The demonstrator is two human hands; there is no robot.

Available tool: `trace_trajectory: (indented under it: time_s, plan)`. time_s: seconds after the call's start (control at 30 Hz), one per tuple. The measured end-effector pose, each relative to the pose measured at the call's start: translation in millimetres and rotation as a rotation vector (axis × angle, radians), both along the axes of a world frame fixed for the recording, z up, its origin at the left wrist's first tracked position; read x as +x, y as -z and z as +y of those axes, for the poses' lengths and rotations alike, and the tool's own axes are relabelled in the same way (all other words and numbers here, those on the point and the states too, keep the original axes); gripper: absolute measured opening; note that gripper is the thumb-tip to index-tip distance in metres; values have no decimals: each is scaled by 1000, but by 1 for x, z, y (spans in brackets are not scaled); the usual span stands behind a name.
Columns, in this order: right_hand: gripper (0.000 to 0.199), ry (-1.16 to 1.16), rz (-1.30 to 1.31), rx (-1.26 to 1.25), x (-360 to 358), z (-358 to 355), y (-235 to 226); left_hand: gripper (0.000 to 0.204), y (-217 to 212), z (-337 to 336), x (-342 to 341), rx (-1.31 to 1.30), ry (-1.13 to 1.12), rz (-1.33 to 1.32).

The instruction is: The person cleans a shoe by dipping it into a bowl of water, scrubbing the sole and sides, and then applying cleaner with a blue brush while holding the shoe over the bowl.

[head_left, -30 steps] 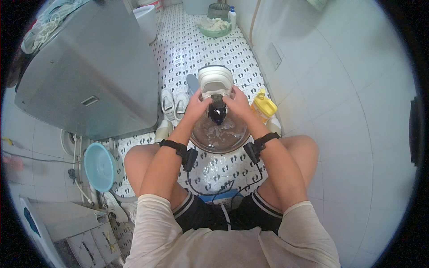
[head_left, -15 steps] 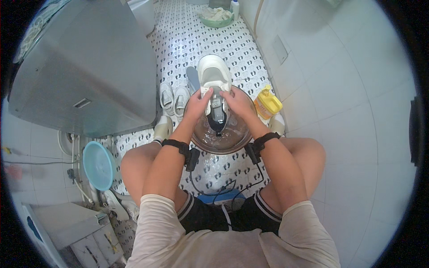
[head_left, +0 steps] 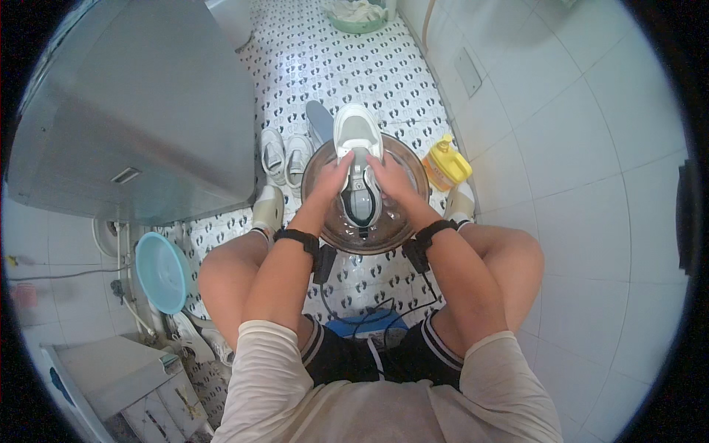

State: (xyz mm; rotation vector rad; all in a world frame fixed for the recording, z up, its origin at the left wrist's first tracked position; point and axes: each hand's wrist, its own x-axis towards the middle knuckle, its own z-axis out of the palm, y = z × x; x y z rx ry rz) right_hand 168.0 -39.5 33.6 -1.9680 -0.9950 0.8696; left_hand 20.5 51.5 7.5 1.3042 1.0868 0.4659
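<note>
The shoe (head_left: 358,134) sits between my left hand (head_left: 330,179) and my right hand (head_left: 391,177), both grasping it, one on each flank. Its heel end points back at me, below my thumbs; its toe reaches out past my fingertips. Both thumbs rest on top by the tongue, their tips close together; the other fingers go down the sides, mostly hidden.

My forearms run out between my knees and draw inward, with a black strap (head_left: 298,238) on the left wrist and another on the right. My grip is about level on both sides.

Underneath is the basin (head_left: 334,233), water in it. The heel is over the water, inside the near rim, and the toe overhangs the far rim; I can't tell whether the sole touches the water.

On the floor (head_left: 347,81), a white pair (head_left: 298,160) stands just beyond the basin's left rim, and a yellow jug (head_left: 447,167) off its right rim, near the wall. Farthest, by the floor's far right corner, is a green tub (head_left: 357,28) with pale cloth.
</note>
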Motion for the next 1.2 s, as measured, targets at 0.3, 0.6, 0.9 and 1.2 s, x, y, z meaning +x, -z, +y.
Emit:
trace_trajectory:
  time_s: [0.3, 0.6, 0.9, 1.2]
  plan:
    - [72, -46, 101, -211, -2, -8, -27, 64, -17, -12, -6, -345, 12, -48]
    - [74, -188, 127, -355, 3, -17, -21, 47, -35, -27, -17, -448, 127, 210]
    - [79, -180, 317, -518, -5, -24, 12, 52, -2, -26, -26, -464, 194, 312]
    - [75, -191, 414, -510, -7, -24, 21, 65, 3, -29, -24, -413, 93, 306]
